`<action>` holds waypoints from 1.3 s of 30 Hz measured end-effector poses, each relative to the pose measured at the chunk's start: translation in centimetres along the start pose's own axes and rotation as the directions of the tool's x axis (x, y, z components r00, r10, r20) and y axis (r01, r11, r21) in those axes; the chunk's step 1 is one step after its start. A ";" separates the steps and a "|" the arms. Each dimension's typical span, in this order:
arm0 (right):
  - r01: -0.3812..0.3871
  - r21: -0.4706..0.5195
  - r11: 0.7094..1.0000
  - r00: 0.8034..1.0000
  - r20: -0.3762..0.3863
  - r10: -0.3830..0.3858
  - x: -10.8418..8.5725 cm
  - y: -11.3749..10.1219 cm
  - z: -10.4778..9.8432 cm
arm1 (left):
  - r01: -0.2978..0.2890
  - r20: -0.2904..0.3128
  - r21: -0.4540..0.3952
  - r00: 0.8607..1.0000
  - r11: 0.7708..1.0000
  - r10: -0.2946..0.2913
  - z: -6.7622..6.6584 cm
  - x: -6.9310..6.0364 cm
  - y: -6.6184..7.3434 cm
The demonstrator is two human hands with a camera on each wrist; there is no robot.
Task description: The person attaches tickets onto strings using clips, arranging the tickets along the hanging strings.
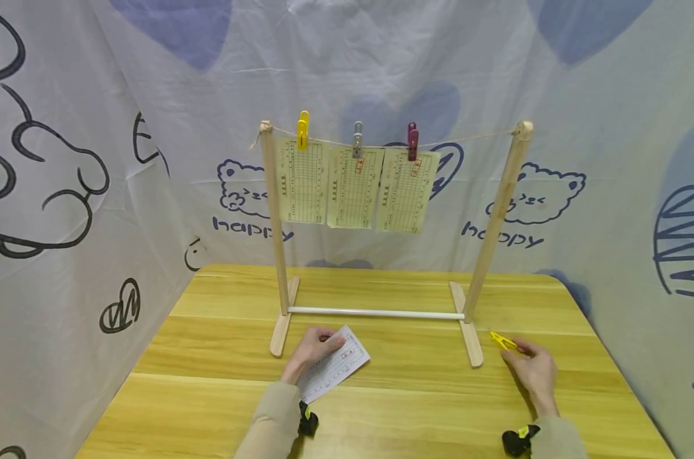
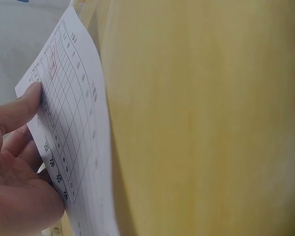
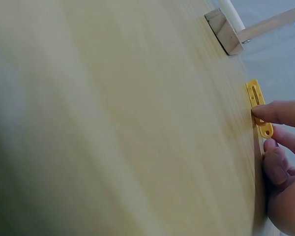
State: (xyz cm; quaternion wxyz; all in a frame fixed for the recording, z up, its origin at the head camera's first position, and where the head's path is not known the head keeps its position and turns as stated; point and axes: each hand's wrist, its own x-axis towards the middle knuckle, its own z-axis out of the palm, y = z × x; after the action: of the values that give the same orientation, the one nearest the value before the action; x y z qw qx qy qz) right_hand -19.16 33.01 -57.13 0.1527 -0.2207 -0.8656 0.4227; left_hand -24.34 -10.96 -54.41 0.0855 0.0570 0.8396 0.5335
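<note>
My left hand (image 1: 315,347) pinches a printed paper slip (image 1: 338,366) by its edge, low over the table in front of the rack. In the left wrist view the thumb lies on the slip's (image 2: 76,113) gridded face, which bears a red mark. To the right of the rack's foot, my right hand (image 1: 533,370) holds a small yellow clothespin (image 1: 503,340) by one end with its fingertips. The right wrist view shows that clothespin (image 3: 258,101) close to the tabletop; whether it touches the wood I cannot tell.
A wooden rack (image 1: 499,210) with a white crossbar (image 1: 376,313) stands on the table (image 1: 221,344). From its string (image 1: 467,138) hang three yellowish slips (image 1: 355,191), held by a yellow clothespin (image 1: 303,131), a grey clothespin (image 1: 357,140) and a dark red clothespin (image 1: 413,141). Printed cloth (image 1: 347,57) surrounds the table.
</note>
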 end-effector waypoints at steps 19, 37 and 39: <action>0.019 -0.008 1.000 0.999 0.033 -0.019 0.2 0.1 0.1 | 0.003 -0.011 0.015 1.000 1.000 -0.002 0.1 0.0 0.0; -0.034 0.066 0.997 0.999 0.004 0.033 -0.2 -0.6 -0.3 | 0.029 -0.004 -0.027 1.000 0.999 -0.029 0.1 -0.1 0.2; -0.041 0.095 0.995 0.999 -0.006 0.042 -0.2 -0.8 -0.4 | 0.034 -0.004 -0.039 0.999 0.999 -0.034 0.1 -0.1 0.1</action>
State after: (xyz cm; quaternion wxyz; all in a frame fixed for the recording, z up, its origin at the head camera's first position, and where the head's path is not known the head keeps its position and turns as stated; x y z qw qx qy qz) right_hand -19.00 32.70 -56.24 0.1576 -0.2328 -0.8393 0.4653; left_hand -24.22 -10.82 -54.30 0.0939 0.0397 0.8301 0.5482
